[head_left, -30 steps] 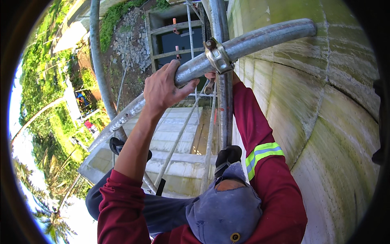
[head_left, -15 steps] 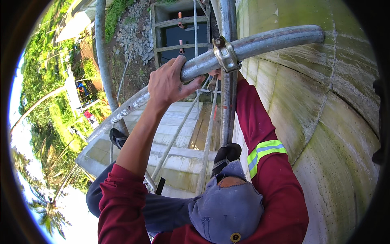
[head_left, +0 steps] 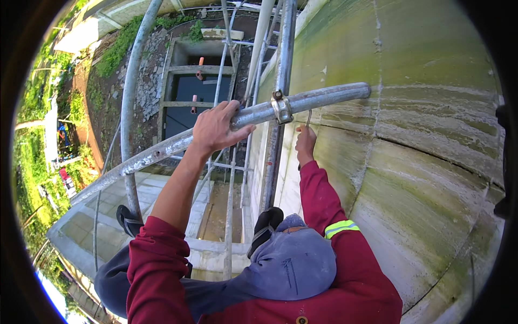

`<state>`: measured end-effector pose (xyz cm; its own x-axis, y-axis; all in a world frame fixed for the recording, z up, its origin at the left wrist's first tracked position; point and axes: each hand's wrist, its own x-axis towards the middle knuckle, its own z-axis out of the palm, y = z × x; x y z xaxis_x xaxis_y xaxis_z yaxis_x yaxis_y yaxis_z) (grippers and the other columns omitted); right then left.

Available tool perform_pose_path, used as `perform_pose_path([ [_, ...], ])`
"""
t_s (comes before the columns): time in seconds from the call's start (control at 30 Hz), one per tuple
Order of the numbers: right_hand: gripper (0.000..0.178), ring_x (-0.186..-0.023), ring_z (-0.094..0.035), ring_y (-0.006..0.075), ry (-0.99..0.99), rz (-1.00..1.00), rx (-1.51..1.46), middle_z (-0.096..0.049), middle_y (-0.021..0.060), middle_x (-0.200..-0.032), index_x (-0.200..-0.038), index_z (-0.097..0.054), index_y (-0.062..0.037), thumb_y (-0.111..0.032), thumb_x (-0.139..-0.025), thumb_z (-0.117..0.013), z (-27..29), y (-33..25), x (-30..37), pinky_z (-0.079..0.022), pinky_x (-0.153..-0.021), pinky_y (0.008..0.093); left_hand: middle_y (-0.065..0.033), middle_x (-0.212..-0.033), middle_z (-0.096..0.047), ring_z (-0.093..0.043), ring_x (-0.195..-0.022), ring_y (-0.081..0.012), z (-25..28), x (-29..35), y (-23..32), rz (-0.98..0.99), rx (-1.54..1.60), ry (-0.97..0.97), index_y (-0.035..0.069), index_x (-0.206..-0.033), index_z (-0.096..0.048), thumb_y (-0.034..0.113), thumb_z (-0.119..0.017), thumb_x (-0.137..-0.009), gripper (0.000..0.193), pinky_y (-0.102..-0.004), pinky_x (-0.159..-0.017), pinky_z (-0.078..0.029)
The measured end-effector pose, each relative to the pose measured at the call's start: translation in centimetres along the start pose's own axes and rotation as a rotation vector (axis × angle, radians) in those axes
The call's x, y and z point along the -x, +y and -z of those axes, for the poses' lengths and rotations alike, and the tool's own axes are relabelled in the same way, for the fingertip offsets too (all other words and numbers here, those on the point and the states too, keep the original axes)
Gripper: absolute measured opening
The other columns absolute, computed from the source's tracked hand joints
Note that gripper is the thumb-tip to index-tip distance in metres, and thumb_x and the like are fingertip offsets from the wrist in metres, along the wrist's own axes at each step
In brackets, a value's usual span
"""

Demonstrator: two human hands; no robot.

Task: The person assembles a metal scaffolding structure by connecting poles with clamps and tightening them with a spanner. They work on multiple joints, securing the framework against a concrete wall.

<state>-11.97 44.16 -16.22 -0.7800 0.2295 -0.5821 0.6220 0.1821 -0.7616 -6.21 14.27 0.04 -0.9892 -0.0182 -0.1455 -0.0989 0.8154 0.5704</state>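
A grey scaffold pipe (head_left: 162,150) runs slantwise across the view, its paint worn off in patches. My left hand (head_left: 216,127) lies over it, fingers wrapped on the far side and thumb stretched along the near side. Right of that hand, a metal coupler (head_left: 281,109) with a bolt on top joins the pipe to an upright pole (head_left: 276,156). Just below and right of the coupler, my right hand (head_left: 306,143) is closed round a thin metal tool with a bent end (head_left: 309,117), whose lower part my fingers hide. The tool's tip stands close to the pipe's underside.
A stained concrete wall (head_left: 426,146) curves along the right side. Another upright pole (head_left: 132,81) stands at the left. Far below are a concrete slab (head_left: 108,205), thinner scaffold tubes (head_left: 229,221) and a dark pit (head_left: 189,116) with orange pipe stubs (head_left: 194,102).
My right hand has come out from behind the upright pole to its right side, showing the bent tool. The left hand stays on the pipe. The whole view has shifted.
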Motion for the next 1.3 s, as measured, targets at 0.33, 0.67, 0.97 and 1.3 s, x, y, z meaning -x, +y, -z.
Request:
perform_pose_path([
  [0.33,0.023,-0.047,-0.034,0.0042,0.097,0.409,-0.234,-0.040,-0.0050,-0.065,-0.104,-0.060,-0.0058,-0.028,-0.102,-0.053,9.6,-19.5,14.6,-0.028,-0.041,0.0224,-0.0190,-0.084,-0.067,-0.064,-0.085,-0.0393,3.1,4.8,-6.0,0.345,0.164,0.184,0.004,-0.091,-0.059,0.055,-0.046,-0.100,0.053,-0.0499,-0.085,-0.043],
  [0.67,0.029,-0.046,-0.033,0.0042,0.047,1.325,-0.370,-0.037,-0.0051,-0.065,-0.124,-0.057,-0.0023,-0.020,-0.101,-0.057,12.1,-56.7,29.9,-0.025,-0.040,0.0238,-0.0247,-0.086,-0.067,-0.065,-0.086,-0.0459,2.3,5.7,-7.9,0.426,0.141,0.121,0.001,-0.089,-0.060,0.059,-0.046,-0.097,0.060,-0.0537,-0.076,-0.048],
  [0.97,0.070,-0.042,-0.028,0.0054,0.285,1.604,-0.450,-0.057,0.0081,-0.076,-0.126,-0.053,0.0017,-0.051,-0.085,-0.076,18.1,-68.8,39.9,-0.024,-0.041,0.0237,-0.0242,-0.086,-0.069,-0.066,-0.087,-0.0462,3.1,6.1,-7.6,0.503,0.140,0.165,0.002,-0.087,-0.063,0.060,-0.050,-0.094,0.059,-0.0540,-0.078,-0.049],
  [1.3,0.036,-0.048,-0.031,0.0122,-0.267,1.406,-0.713,-0.066,0.0074,-0.086,-0.102,-0.063,-0.0144,-0.050,-0.096,-0.064,22.4,-80.0,39.2,-0.030,-0.045,0.0250,-0.0241,-0.088,-0.070,-0.067,-0.087,-0.0451,1.2,5.9,-7.9,0.484,0.168,0.159,0.004,-0.091,-0.063,0.059,-0.053,-0.093,0.056,-0.0539,-0.078,-0.050],
])
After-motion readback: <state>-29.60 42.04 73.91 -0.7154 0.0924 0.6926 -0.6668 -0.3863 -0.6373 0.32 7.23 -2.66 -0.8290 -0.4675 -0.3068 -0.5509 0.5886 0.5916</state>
